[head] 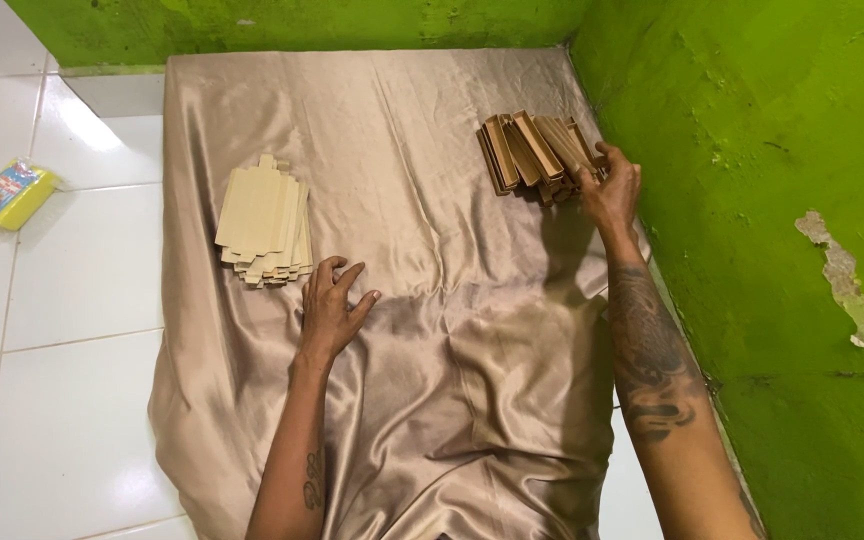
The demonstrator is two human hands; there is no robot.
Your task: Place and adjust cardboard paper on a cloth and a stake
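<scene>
A stack of flat beige cardboard blanks [264,221] lies on the left of a shiny tan satin cloth [422,340]. My left hand [333,305] rests open on the cloth just below and right of that stack, fingers spread, holding nothing. At the far right a row of folded brown cardboard boxes [530,152] stands on edge against the green wall. My right hand [611,187] is at the right end of that row, fingers closed around the last folded box.
Green painted walls [772,200] bound the cloth at the back and right, with peeling patches. White floor tiles [72,300] lie to the left, with a small yellow packet [12,195] on them.
</scene>
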